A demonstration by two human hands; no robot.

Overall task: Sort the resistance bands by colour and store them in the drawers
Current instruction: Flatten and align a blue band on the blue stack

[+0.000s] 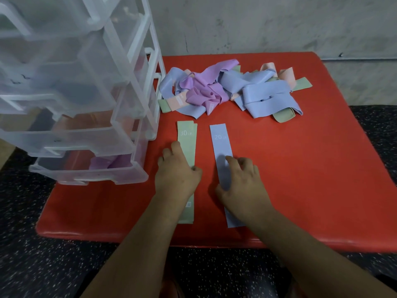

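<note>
Two bands lie flat, side by side, near the front of the red pad (300, 168): the green band (186, 145) marked 30 and the blue band (221, 145) marked 20.
Left hand (176, 177) presses down on the green one, fingers bent, nothing wrapped round it.
Right hand (241, 183) has fingers on top of the blue one and thumb at its edge. Can't tell pinch from press.

Progress, my read: under halfway.
- Bottom drawer (86, 172) holds purple bands.
- The drawer above (71, 136) looks to hold peach ones, but the plastic is frosted, so not certain.
- The mixed pile (227, 89) of blue, purple, peach and green behind the two flat bands is unsorted. That's the bulk of the work.

The drawer unit (137, 61) stands on the pad's left side. Dark speckled floor (53, 265) around it, stained grey wall (279, 24) behind.
</note>
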